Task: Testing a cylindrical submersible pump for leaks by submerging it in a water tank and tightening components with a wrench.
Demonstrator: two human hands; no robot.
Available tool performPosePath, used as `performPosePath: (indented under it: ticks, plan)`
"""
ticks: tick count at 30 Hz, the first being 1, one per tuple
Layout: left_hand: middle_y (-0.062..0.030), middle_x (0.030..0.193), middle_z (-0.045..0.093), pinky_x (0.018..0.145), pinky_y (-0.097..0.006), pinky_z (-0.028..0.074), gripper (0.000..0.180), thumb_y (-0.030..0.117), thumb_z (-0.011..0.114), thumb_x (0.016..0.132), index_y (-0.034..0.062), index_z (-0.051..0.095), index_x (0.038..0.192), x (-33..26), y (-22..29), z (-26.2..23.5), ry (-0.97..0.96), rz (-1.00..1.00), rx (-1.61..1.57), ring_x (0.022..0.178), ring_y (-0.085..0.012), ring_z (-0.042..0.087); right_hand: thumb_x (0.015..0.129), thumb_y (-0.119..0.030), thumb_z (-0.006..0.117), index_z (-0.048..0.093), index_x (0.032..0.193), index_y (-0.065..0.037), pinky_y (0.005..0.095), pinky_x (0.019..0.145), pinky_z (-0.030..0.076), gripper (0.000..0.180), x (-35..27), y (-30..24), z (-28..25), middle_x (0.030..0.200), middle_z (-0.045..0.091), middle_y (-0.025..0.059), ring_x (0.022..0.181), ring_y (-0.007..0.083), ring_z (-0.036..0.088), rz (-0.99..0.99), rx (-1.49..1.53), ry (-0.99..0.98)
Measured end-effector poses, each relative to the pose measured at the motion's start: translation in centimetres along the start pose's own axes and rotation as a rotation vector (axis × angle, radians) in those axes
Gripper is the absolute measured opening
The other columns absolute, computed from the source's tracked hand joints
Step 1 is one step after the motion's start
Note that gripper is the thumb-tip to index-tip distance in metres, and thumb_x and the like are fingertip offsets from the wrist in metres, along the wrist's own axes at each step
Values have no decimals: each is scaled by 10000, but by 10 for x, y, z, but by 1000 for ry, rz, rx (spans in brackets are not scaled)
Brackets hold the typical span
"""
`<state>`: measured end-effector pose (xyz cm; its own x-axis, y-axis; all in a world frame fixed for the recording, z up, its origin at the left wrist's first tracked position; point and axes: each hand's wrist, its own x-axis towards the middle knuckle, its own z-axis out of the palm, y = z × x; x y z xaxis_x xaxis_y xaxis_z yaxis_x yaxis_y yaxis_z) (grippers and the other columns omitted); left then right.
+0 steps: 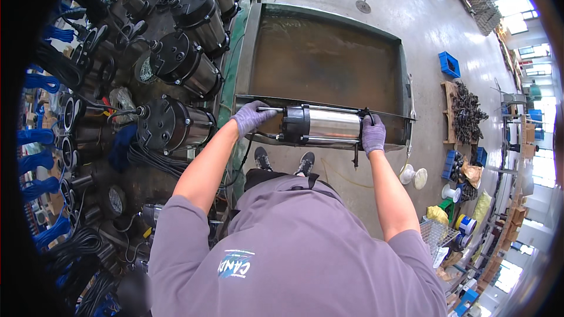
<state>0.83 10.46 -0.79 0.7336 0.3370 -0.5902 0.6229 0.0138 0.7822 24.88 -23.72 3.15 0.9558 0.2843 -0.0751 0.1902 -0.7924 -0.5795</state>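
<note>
The big water tank [329, 58] sits just past the fingers. A shiny metal pump [320, 124] lies sideways on its near edge – long way running left to right, one end in each hand. The left hand [251, 117] wraps one end, the right hand [373, 134] grips the other – both equally close

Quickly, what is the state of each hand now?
Left hand: closed on the black end of the steel pump.
Right hand: closed on the pump's other end, at the tank rim.
</note>
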Motion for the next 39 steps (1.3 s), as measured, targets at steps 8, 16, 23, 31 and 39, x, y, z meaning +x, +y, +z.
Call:
performPosePath:
  ticks: [8, 16, 23, 31, 39]
  plan:
    - [-116, 1084, 725, 762, -402, 567, 440, 233, 718, 947, 54, 609, 1334, 20, -33, -4, 109, 174, 252, 846, -252, 685, 1005, -302, 598, 700, 1114, -11, 489, 872, 524, 327, 3, -2, 2, 1042, 717, 282, 984, 485, 665, -13, 25, -14]
    - [4, 954, 677, 647, -273, 504, 453, 352, 713, 999, 159, 627, 1400, -8, 11, 5, -59, 79, -516, 749, -97, 576, 997, -320, 601, 683, 1052, -15, 497, 865, 520, 320, 2, -4, -12, 1019, 703, 286, 988, 502, 651, 19, 96, 6]
    - [-202, 1186, 733, 888, -432, 553, 593, 302, 741, 937, -15, 548, 1400, 24, -47, -24, -29, 272, 441, 1046, -286, 706, 1004, -338, 582, 695, 1046, -45, 532, 859, 538, 317, -2, -4, 7, 1005, 708, 274, 980, 496, 662, 8, -17, 22]
    - [-31, 808, 650, 509, -248, 458, 382, 122, 713, 952, 58, 598, 1311, 4, -11, -4, -82, -27, -433, 670, -110, 592, 1004, -369, 551, 691, 1081, -48, 556, 899, 536, 359, -3, -8, -9, 1028, 712, 295, 1017, 499, 665, 79, 17, -3]
    - [-182, 1166, 756, 812, -422, 588, 321, 291, 710, 971, 132, 715, 1249, 25, -32, 2, 251, 232, 498, 963, -354, 746, 1002, -376, 544, 696, 1122, -60, 558, 920, 532, 370, -3, -13, -12, 1051, 706, 305, 1048, 499, 659, 106, 35, -43]
